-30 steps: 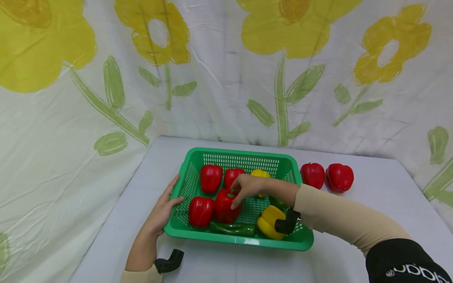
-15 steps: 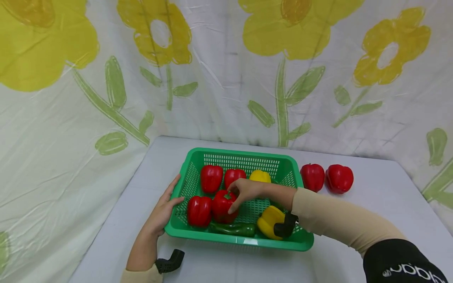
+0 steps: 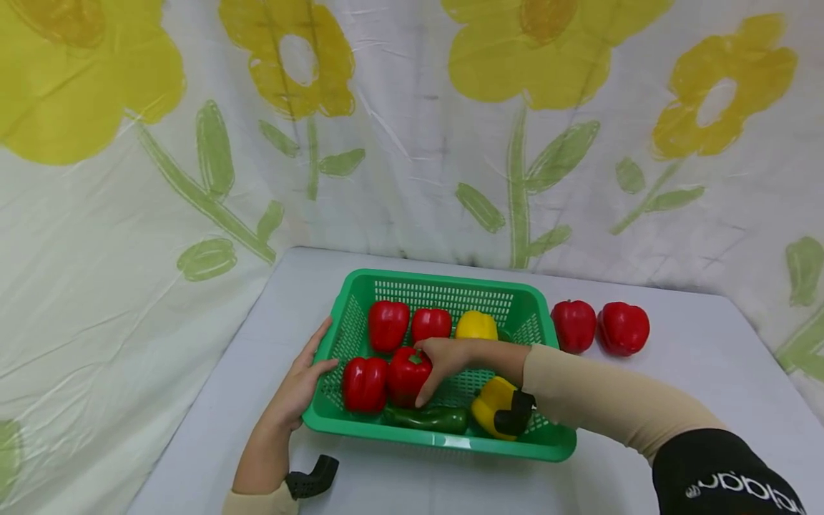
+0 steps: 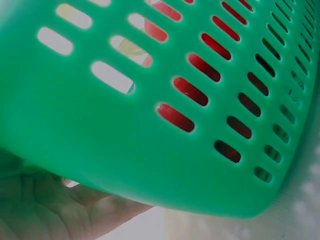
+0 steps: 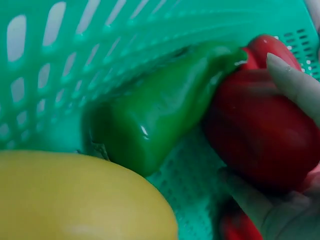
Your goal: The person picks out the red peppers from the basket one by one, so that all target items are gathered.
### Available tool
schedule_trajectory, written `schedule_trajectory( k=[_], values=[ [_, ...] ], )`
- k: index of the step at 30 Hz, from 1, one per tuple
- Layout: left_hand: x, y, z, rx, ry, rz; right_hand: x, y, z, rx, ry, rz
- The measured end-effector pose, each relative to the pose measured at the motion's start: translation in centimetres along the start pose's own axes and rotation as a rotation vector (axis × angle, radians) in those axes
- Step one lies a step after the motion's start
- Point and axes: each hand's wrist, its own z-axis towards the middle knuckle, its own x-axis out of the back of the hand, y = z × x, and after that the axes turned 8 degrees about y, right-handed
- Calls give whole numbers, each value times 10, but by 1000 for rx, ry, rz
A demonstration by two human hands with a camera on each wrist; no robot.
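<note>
Inside the green plastic basket [image 3: 444, 442] lie red bell peppers, yellow bell peppers and green peppers. My right hand [image 3: 445, 363] reaches in from the right and grips a red bell pepper [image 3: 405, 380], its stem facing up. In the right wrist view, thumb and fingers lie on opposite sides of that red bell pepper [image 5: 260, 130]. Another red bell pepper [image 3: 364, 386] sits against its left side. My left hand [image 3: 292, 390] holds the basket's left rim, thumb over the edge. The left wrist view shows the left hand [image 4: 55, 212] below the perforated basket wall [image 4: 125, 150].
A long green pepper [image 3: 428, 420] lies along the near wall, beside a yellow bell pepper [image 3: 494, 408]. At the back are two red bell peppers [image 3: 389, 325] and a yellow one [image 3: 476, 325]. Two more red bell peppers [image 3: 574, 325] stand on the white table [image 3: 669, 400], right of the basket.
My right hand has come lower around the red bell pepper, its fingers spread wider on the pepper's right side. The pepper has shifted slightly left. My left hand stays on the rim.
</note>
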Motion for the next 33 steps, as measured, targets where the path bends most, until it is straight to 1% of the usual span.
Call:
schedule_trajectory(
  k=[3,8,15,19,23,30,33],
  values=[
    [0,0,-1,-1,1,-5,-6,3,4,3,14,21],
    [-1,2,-2,-2,2,-4,-12,9,5,6,34,103],
    [-1,3,-2,-2,4,-4,-12,10,6,20,19,182],
    [-1,3,-2,6,11,-6,-11,10,7,7,22,180],
    [-2,2,-2,3,7,-8,-9,9,6,-14,41,154],
    [-1,1,-2,3,10,-3,1,7,0,0,73,150],
    [-1,1,-2,3,12,5,6,6,-4,-13,82,159]
  ],
)
